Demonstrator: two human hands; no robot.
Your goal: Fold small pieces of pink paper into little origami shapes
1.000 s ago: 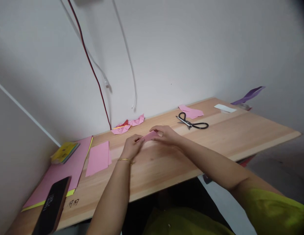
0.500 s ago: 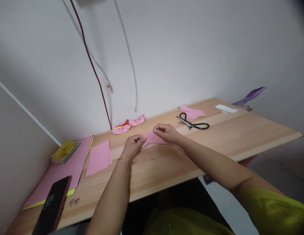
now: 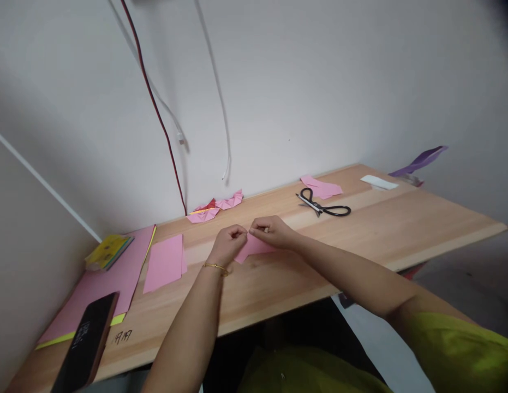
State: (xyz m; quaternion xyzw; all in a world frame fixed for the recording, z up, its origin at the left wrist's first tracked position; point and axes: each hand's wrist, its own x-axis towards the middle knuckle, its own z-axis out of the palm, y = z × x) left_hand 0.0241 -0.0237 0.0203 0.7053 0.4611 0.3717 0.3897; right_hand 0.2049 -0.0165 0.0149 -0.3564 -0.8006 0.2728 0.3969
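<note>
From afar I had the left hand (image 3: 229, 243) and right hand (image 3: 272, 231) side by side—each grip pinching the upper edge of the folded pink paper (image 3: 256, 246)—over the tabletop (image 3: 384, 232), near the black-handled scissors (image 3: 317, 207).

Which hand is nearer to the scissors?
Right. The right hand is left of and nearer than the scissors; the left hand is farther left.
</note>
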